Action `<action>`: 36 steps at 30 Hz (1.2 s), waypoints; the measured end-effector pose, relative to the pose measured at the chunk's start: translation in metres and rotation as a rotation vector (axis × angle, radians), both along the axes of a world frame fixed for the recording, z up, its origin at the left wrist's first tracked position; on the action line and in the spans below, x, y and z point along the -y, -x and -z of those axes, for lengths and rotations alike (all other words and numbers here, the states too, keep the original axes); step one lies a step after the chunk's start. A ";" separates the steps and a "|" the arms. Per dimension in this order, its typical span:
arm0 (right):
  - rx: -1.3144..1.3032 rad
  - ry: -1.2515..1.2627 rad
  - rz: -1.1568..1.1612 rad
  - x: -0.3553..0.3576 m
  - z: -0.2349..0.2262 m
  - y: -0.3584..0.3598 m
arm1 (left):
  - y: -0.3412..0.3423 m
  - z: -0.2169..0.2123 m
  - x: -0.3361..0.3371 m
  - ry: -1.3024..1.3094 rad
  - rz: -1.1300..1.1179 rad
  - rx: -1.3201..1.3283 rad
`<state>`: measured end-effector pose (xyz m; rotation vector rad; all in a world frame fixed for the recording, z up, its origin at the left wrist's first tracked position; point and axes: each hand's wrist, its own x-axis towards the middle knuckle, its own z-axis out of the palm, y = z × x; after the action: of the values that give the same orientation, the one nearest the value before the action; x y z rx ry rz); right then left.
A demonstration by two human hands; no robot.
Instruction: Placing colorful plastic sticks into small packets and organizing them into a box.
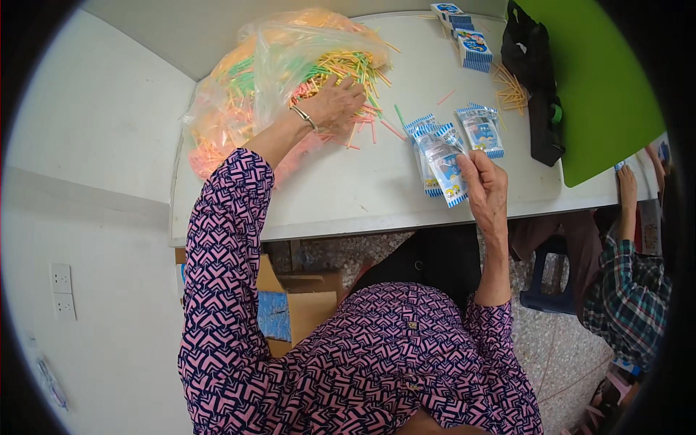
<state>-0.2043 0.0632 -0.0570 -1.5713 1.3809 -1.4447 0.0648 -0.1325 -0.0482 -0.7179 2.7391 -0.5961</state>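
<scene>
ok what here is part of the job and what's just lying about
Likely the job's:
- thin multicoloured sticks at the left hand
- clear plastic bag of sticks
- silver-and-blue packet in the right hand

Apparently just around:
- black plastic bag
- dark blue plastic stool

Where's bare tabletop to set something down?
Tabletop shows bare near its front edge, between the stick bag and the packets the right hand holds, and farther back, between bag and blue stacks. Sticks crowd the left hand and the black object.

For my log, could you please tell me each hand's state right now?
Left hand: at the coloured sticks; grip cannot be told.
Right hand: closed, holding a packet.
</scene>
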 end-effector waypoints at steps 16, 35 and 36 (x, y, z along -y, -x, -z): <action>0.010 -0.013 -0.013 -0.008 -0.002 -0.001 | 0.000 0.036 -0.001 0.188 0.073 -0.244; 0.892 -0.203 -0.240 0.073 0.009 -0.108 | -0.031 -0.005 -0.027 -1.237 -0.454 -2.012; 1.036 -0.260 -0.215 0.084 0.013 -0.120 | -0.026 -0.003 -0.035 -1.234 -0.460 -2.015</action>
<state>-0.0842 -0.0209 -0.0700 -0.5802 0.6967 -1.5093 0.0907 -0.0976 -0.0454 -1.8026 2.4661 2.9846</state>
